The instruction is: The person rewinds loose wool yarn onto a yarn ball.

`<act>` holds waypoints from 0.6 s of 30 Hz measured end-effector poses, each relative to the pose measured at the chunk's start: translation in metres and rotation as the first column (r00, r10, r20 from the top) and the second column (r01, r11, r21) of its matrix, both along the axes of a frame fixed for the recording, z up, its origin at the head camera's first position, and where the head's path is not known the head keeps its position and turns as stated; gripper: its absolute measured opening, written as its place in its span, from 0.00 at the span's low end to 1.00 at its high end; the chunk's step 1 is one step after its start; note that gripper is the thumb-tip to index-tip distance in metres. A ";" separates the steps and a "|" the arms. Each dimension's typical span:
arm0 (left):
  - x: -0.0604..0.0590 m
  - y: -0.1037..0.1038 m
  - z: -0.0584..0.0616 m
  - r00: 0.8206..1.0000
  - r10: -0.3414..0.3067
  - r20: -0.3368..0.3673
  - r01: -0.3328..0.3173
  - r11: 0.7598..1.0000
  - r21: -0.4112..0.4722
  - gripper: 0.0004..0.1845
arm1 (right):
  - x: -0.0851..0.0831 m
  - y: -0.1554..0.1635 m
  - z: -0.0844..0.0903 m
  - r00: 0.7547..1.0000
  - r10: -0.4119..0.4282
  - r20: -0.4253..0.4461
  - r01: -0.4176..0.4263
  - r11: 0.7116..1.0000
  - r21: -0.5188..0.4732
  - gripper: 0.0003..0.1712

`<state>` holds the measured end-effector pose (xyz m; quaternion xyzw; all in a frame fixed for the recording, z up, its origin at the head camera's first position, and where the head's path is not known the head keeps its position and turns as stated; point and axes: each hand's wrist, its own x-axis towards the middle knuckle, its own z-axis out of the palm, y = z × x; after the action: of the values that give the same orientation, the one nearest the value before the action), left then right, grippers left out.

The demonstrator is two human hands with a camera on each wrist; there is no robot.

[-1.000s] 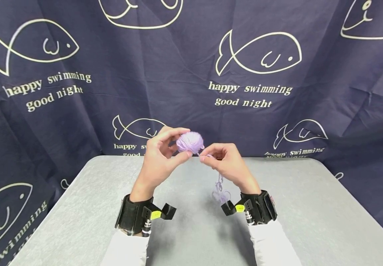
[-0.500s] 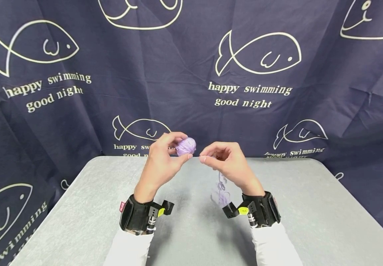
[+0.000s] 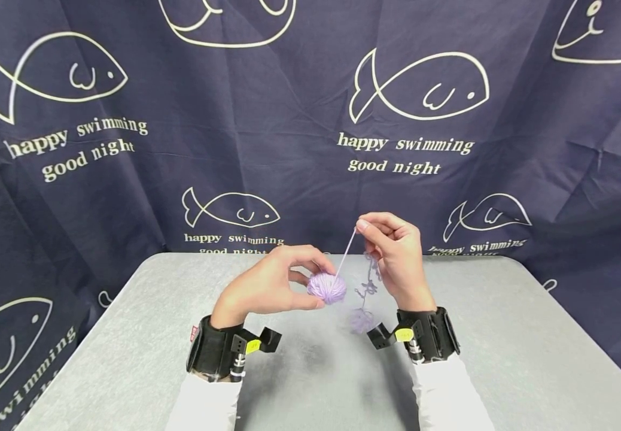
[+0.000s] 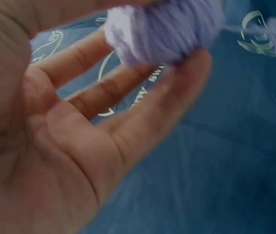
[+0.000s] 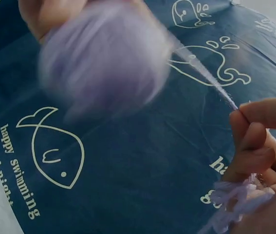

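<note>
Left hand pinches a lilac yarn ball at its fingertips above the grey bench; right hand, higher, pinches its taut strand.

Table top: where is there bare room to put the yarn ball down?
The grey table is bare right of the right hand and left of the left hand, out to both edges. It is crowded at the middle: yarn ball, taut strand, and loose yarn dangling below the right hand.
</note>
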<state>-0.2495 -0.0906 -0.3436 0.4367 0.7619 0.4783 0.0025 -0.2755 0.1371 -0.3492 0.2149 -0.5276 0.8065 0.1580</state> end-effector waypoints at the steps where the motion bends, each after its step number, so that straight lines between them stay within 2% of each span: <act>1: 0.001 0.000 0.001 0.999 -0.032 0.014 0.031 0.999 0.034 0.22 | -0.001 0.000 0.000 1.000 -0.002 0.010 0.002 1.000 -0.003 0.13; 3: 0.002 0.000 0.003 0.995 -0.091 0.034 0.087 0.990 0.114 0.23 | -0.001 0.000 -0.002 1.000 -0.007 0.025 0.007 1.000 0.005 0.12; 5: 0.002 0.000 0.004 0.989 -0.143 0.037 0.132 0.971 0.201 0.23 | -0.002 0.000 -0.003 0.999 -0.010 0.030 0.009 1.000 0.026 0.11; 7: 0.003 0.001 0.005 0.984 -0.176 0.027 0.160 0.941 0.298 0.24 | -0.003 0.000 -0.004 0.999 -0.015 0.030 0.013 0.998 0.062 0.10; 9: 0.003 0.002 0.006 0.983 -0.185 0.009 0.166 0.901 0.400 0.25 | -0.003 -0.001 -0.005 0.999 -0.022 0.024 0.019 0.993 0.118 0.08; 14: 0.001 0.010 0.007 0.995 -0.096 -0.033 0.096 0.772 0.628 0.26 | -0.002 -0.005 -0.007 1.000 -0.017 0.010 0.013 0.953 0.302 0.05; 18: 0.001 0.014 0.008 1.000 0.024 -0.011 -0.008 0.683 0.730 0.26 | 0.002 -0.009 -0.007 1.000 0.001 -0.021 0.009 0.900 0.436 0.03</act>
<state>-0.2490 -0.0763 -0.3358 0.3996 0.5126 0.7376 -0.1829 -0.2739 0.1284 -0.3561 0.2521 -0.6934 0.6655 0.1130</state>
